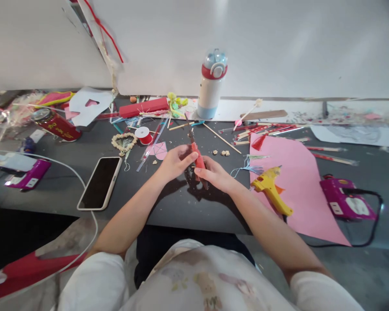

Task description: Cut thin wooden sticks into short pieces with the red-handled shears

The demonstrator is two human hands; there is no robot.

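Note:
Over the middle of the table, both hands are closed around a red-handled tool (pixel 199 161) with a narrow dark tip pointing away from me. Whether it is scissors or pliers I cannot tell. My left hand (pixel 178 162) grips its left side, thumb across the red part. From the right, my right hand (pixel 215 173) wraps the lower end, thumb laid over it. Small pale wooden bits (pixel 225 153) lie just beyond my right hand. A pink paper piece (pixel 160 150) and a red ribbon spool (pixel 143 135) are beyond my left hand.
A water bottle (pixel 210 86) stands at the back. On the right, a yellow glue gun (pixel 272 190) rests on pink paper (pixel 301 185), near a purple power strip (pixel 346 198). A phone (pixel 100 183), a heart-shaped ornament (pixel 124 142) and a red can (pixel 56 124) are left.

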